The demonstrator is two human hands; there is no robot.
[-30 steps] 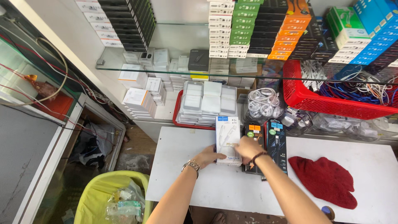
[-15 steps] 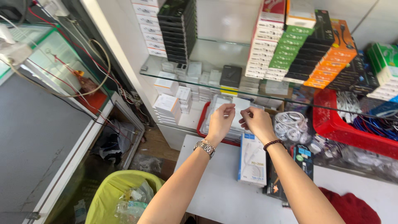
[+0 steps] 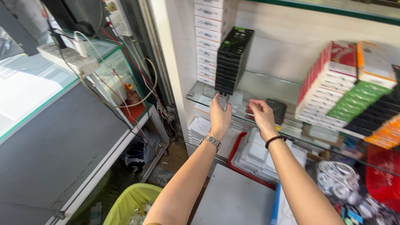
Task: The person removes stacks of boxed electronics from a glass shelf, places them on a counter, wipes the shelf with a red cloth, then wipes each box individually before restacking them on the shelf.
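Glass shelves [image 3: 266,81] on a pale wall [image 3: 287,46]; grey counter [image 3: 54,141] at left

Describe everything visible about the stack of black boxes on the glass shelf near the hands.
The stack of black boxes is a tall column of flat, dark cartons, apparently cardboard, with a green mark on the top one. It stands upright on the glass shelf, beside a taller stack of white boxes. The left hand reaches up just below its base; whether the fingertips touch it cannot be told. The right hand is apart from it.
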